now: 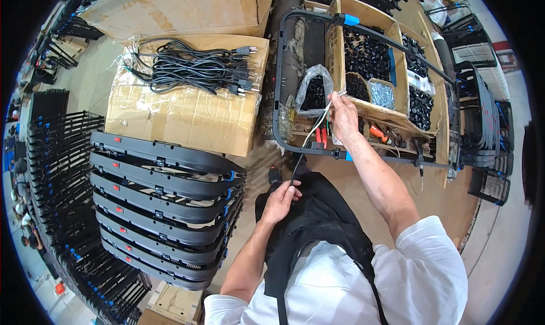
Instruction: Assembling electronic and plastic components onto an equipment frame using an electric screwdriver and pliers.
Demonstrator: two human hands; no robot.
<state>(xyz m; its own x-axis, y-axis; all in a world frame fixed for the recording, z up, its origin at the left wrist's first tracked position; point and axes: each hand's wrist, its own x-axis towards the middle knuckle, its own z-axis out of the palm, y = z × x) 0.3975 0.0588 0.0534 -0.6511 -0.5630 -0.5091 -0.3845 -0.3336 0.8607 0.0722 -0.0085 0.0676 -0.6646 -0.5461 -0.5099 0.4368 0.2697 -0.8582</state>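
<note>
In front of my apron, my left hand (pixel 279 201) is closed on a black power cable (pixel 297 169). From the cable's upper part, pale wires (pixel 315 128) run up to my right hand (pixel 344 118), whose fingers pinch them near the wooden parts box. A black rectangular frame (pixel 277 86) with blue pieces lies across the bench, around and over part of that box. Red-handled pliers (pixel 321 136) sit just below the wires. Beside my right fingers are a clear plastic bag (pixel 311 100) of small black parts and the wooden box (pixel 336 52).
Bundled black power cords (pixel 187 66) lie on a cardboard box (pixel 176 117) at the left. Below it are stacked black curved housings (pixel 164 186) with red switches. Screws (pixel 382 94) fill one compartment. An orange-handled tool (pixel 378 133) lies nearby. More frames (pixel 482 115) stand right.
</note>
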